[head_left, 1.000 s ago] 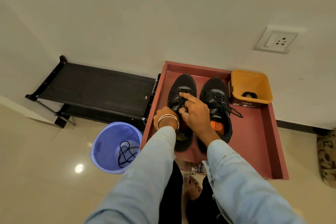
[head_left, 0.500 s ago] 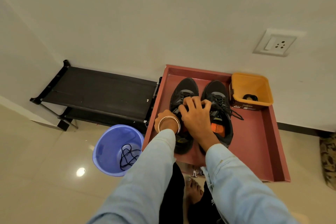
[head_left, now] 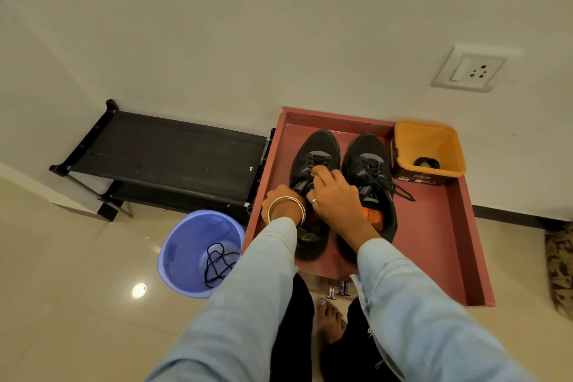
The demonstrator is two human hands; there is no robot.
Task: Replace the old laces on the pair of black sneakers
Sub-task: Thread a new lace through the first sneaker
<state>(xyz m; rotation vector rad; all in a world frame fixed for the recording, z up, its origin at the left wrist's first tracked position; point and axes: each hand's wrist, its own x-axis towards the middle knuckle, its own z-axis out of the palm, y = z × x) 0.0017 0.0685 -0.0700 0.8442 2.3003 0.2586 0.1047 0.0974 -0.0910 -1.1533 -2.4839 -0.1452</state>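
The red tray (head_left: 459, 226) is the landmark: a black shoe rack (head_left: 167, 152) stands to its left against the wall, and a blue bucket (head_left: 186, 245) with a loose black lace (head_left: 218, 263) coiled in it sits by its near-left corner. Inside the tray, side by side, lie the left sneaker (head_left: 316, 146) and the right sneaker (head_left: 369, 152), the latter laced with its ends trailing; a yellow tub (head_left: 431, 139) fills the far-right corner. The right hand (head_left: 338, 198) curls over the left sneaker's lacing, seemingly pinching lace; the left hand (head_left: 280, 198) is at that shoe's collar, its grip hidden. Laces are light, limp and tangle-prone: best taken near the tips.
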